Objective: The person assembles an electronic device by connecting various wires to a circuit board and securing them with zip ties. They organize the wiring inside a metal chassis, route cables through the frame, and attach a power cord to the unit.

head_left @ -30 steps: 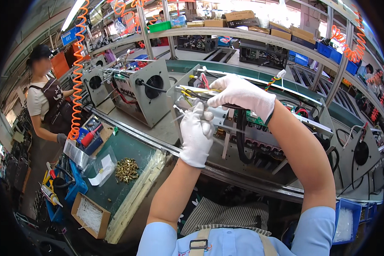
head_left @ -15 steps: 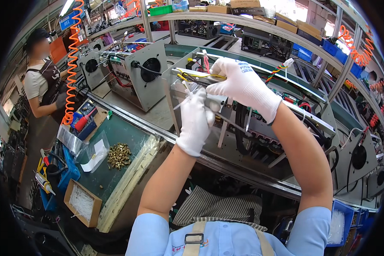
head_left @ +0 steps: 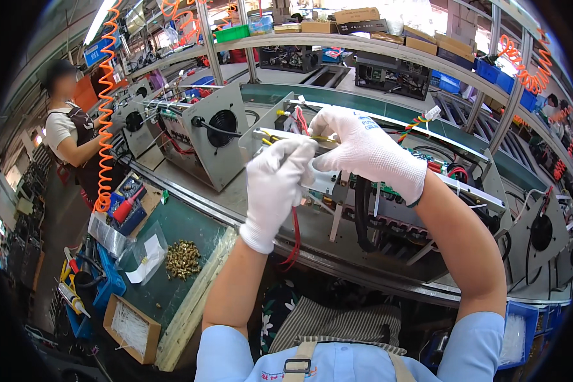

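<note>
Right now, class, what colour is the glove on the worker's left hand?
The glove is white, shown best in the head view.

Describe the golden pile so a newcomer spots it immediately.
Find the green bench top, left of the person's left forearm. Right of its white paper lies the pile: small loose golden pieces heaped together, unlike the pale paper.

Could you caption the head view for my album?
Gloved left hand and right hand close together at an open metal chassis, brass-coloured parts heaped on a green worktop.
</note>
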Demonstrator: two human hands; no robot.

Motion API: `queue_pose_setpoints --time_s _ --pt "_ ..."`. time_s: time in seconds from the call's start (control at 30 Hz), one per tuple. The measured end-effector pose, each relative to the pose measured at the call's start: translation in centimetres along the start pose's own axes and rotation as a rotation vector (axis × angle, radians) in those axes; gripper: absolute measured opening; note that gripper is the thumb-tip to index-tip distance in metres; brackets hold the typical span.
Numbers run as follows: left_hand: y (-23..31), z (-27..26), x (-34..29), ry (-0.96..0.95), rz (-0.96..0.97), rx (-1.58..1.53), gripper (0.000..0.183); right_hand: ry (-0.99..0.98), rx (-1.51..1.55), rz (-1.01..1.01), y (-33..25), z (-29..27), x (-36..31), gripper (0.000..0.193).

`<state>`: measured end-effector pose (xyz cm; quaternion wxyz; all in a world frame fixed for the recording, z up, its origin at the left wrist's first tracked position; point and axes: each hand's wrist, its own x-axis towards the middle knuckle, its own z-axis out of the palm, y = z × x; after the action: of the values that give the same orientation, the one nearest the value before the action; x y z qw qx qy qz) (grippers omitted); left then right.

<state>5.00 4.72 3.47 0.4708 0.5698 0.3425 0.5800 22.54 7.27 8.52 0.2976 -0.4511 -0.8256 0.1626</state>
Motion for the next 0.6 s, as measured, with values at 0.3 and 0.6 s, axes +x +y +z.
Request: queue_pose_setpoints --time_s 0.3,0.6 --pt "-0.4 -2.3 2.6 -0.203 -0.047 -0.003 0.025 -0.027 0.148 0.077 -0.1 0.2 0.4 0.052" --pt "0.0 -2.3 2.8 -0.227 -0.049 0.0 0.021 -0.051 0.187 0.096 0.4 0.0 0.6 0.063"
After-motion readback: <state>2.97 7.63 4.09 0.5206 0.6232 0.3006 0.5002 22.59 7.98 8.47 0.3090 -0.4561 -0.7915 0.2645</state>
